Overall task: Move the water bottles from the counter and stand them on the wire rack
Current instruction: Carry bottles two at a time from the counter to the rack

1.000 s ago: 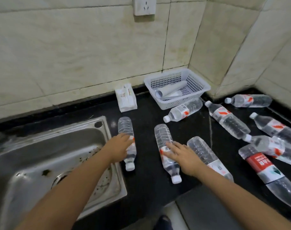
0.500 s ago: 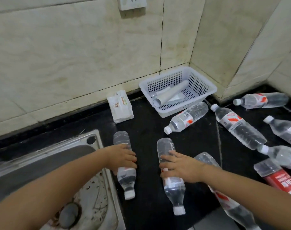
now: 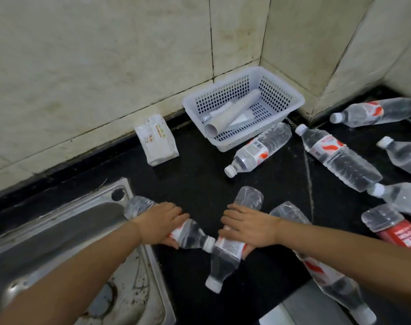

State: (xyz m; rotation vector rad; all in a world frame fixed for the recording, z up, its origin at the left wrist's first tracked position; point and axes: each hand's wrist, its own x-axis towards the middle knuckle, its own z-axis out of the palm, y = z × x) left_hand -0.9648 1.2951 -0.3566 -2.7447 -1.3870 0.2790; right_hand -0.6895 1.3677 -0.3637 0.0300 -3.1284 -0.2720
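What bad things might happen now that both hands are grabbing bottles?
1. The left hand grips its bottle right at the sink edge; if it slips, it may roll in.
2. That bottle's cap touches, or nearly touches, the bottle held by the right hand; lifting both together might make them bump.
3. Another bottle lies under the right forearm and near the counter edge, so a nudge may knock it off.

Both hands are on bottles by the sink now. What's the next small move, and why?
Probably lift both bottles straight up off the counter. The left hand grips the bottle by the sink and the right hand grips the middle bottle; both lie flat, and the left one's cap touches the other, so they should be parted as they rise.
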